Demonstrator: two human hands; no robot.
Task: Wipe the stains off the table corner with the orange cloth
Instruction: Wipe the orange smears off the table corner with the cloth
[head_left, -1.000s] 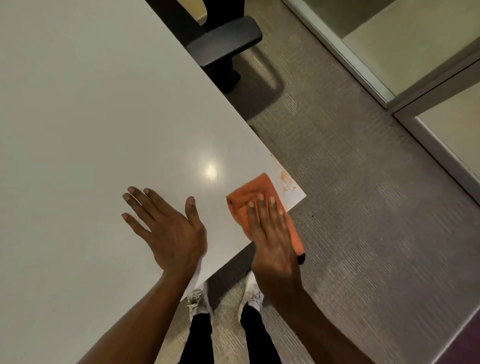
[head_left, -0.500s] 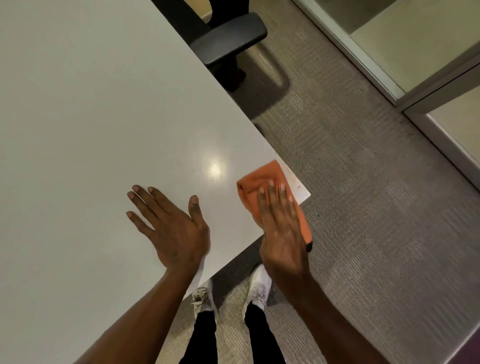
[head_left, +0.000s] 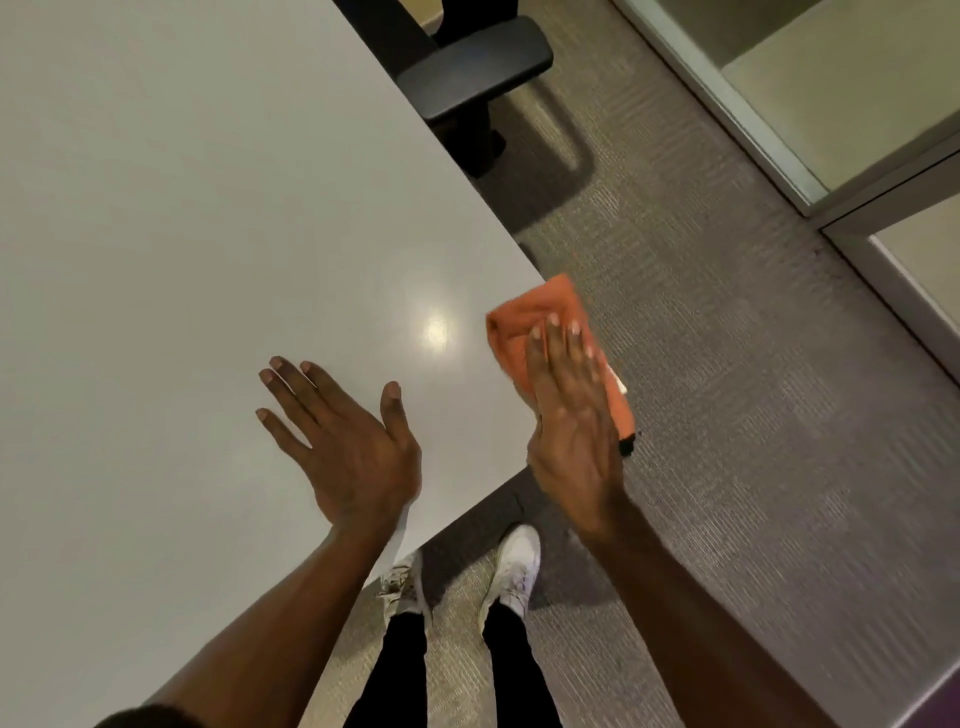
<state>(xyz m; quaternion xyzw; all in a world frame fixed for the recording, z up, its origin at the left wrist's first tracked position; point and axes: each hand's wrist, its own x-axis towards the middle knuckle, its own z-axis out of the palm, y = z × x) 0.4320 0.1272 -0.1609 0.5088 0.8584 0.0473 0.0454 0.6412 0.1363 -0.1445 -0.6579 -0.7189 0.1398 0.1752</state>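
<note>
The orange cloth (head_left: 540, 312) lies folded over the near right corner of the white table (head_left: 208, 234). My right hand (head_left: 571, 410) presses flat on it with fingers straight and together. The cloth covers almost the whole corner; only a thin white sliver of the tabletop shows at its right edge. Its lower end hangs past the table edge. No stains are visible; the cloth hides that spot. My left hand (head_left: 337, 436) rests flat on the tabletop to the left, fingers spread, holding nothing.
A black office chair (head_left: 467, 73) stands against the table's right edge at the top. Grey carpet (head_left: 727, 415) surrounds the corner. A glass partition with a metal frame (head_left: 779, 171) runs along the upper right. My white shoes (head_left: 514, 566) stand under the table's near edge.
My right hand has pushed the orange cloth outward and to the right over the corner, covering the orange stains seen a second ago. My left hand stays flat in place.
</note>
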